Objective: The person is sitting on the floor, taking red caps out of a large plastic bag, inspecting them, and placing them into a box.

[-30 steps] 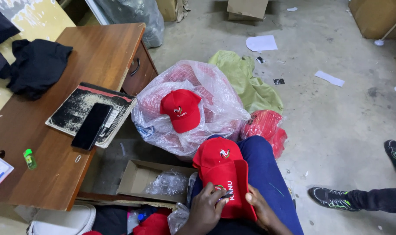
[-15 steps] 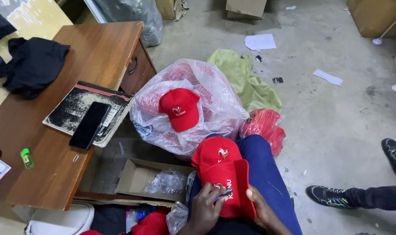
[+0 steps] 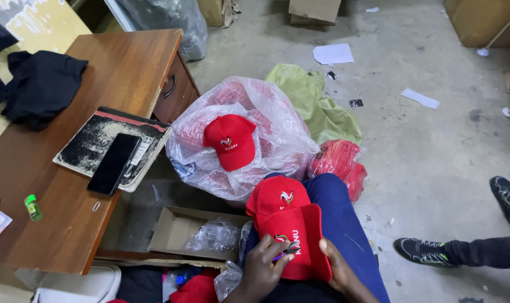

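Red caps (image 3: pixel 288 233) sit stacked on the person's lap, the left hand (image 3: pixel 264 268) pressing fingers onto the top cap's front panel with a small dark thing, too small to name, while the right hand (image 3: pixel 339 269) clamps its edge from the side. The stack rests on a sloping thigh, so I judge a loose grip could tip it into the open box (image 3: pixel 179 233) or onto the dusty floor (image 3: pixel 434 151).
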